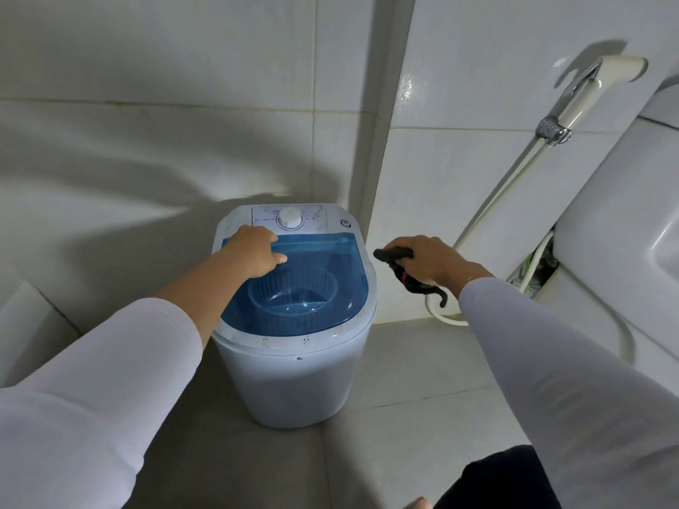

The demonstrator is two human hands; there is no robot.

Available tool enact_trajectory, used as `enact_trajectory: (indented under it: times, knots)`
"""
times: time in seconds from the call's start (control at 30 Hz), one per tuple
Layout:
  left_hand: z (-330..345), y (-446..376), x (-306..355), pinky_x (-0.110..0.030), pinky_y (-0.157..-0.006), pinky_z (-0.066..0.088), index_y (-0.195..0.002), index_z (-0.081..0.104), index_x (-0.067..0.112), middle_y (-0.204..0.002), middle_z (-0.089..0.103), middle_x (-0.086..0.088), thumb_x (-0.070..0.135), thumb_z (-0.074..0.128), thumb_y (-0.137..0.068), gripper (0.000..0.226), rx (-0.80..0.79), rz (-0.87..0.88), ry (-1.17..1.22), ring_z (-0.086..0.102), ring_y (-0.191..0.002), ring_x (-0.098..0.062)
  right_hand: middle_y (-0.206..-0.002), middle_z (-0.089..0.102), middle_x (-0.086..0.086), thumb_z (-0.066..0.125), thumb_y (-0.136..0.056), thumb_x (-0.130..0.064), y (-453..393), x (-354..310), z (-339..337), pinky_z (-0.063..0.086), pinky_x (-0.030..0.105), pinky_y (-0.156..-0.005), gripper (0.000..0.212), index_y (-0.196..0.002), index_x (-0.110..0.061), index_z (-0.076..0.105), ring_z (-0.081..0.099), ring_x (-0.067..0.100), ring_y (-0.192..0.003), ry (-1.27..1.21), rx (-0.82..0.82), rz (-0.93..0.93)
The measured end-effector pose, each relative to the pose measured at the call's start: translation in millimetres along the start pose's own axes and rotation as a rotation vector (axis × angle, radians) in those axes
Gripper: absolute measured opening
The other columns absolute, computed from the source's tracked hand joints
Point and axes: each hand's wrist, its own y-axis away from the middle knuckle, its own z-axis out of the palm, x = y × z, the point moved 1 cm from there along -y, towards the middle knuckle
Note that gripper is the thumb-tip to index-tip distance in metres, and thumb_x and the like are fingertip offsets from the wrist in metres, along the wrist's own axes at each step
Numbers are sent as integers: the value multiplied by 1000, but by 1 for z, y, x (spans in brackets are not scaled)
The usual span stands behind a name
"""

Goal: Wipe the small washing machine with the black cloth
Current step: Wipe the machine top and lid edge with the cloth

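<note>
Pale tiled walls are meeting in a corner of a small bathroom, and a grey tiled floor is running beneath everything. In the head view, the small washing machine is standing on that floor, tucked into the corner, its white body tapering downward. Its translucent blue lid is lying closed over the top, and a ribbed inner basket is showing through it. Behind the lid, a white dial is sitting on the control panel.

The left hand is resting on the far left part of the lid, near the hinge line, with the fingers curled downward and the thumb pointing toward the lid's middle; it is holding nothing that can be seen. The right hand is hovering just to the right of the machine, apart from it, and is closing in a fist around the black cloth. One end of the cloth is sticking out toward the machine and the rest is dangling below the palm.

Both arms are wearing white sleeves. On the right wall a bidet sprayer is hanging in its holder, its white hose trailing down to the floor. A white toilet is filling the right edge.
</note>
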Motion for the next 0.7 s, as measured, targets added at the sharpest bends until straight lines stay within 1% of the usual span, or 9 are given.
enact_trajectory:
  times: [0.1, 0.17, 0.23, 0.37, 0.53, 0.7]
  knots:
    - [-3, 10, -4, -37, -106, 36, -145, 37, 14, -145, 43, -12, 45, 61, -86, 71, -46, 8, -59, 41, -132, -29, -113, 66, 4, 39, -95, -26, -4, -14, 10, 49, 39, -88, 30, -119, -34, 55, 60, 27, -101, 13, 41, 11]
    - [-4, 17, -5, -36, -104, 38, -144, 39, 12, -143, 45, -11, 46, 63, -84, 74, -80, 33, -91, 43, -131, -28, -114, 65, 6, 38, -95, -29, -6, -22, 18, 48, 38, -86, 31, -123, -34, 51, 60, 28, -102, 37, 37, 32]
    - [-3, 23, -6, -35, -105, 38, -145, 38, 11, -144, 45, -10, 47, 66, -81, 78, -117, 55, -122, 42, -132, -27, -115, 64, 6, 38, -95, -27, -6, -27, 25, 47, 38, -84, 33, -124, -35, 50, 60, 28, -102, 44, 12, 42]
    - [1, 27, -3, -35, -106, 36, -146, 35, 12, -145, 42, -9, 46, 70, -78, 84, -126, 54, -190, 37, -135, -27, -112, 65, 4, 40, -92, -22, 1, -28, 25, 46, 34, -79, 34, -119, -34, 57, 59, 28, -99, 37, 1, 53]
    - [2, 30, 0, -36, -106, 37, -146, 35, 13, -145, 43, -9, 46, 69, -78, 83, -119, 45, -215, 36, -135, -29, -109, 67, 6, 44, -89, -18, 19, -30, 29, 50, 37, -84, 35, -116, -32, 61, 61, 29, -99, 3, 0, 84]
    - [3, 35, 0, -35, -107, 36, -146, 35, 13, -145, 44, -9, 48, 66, -81, 81, -101, 54, -245, 37, -135, -29, -112, 66, 5, 43, -91, -19, 44, -32, 36, 47, 35, -83, 35, -118, -31, 61, 59, 28, -102, 3, 15, 116]
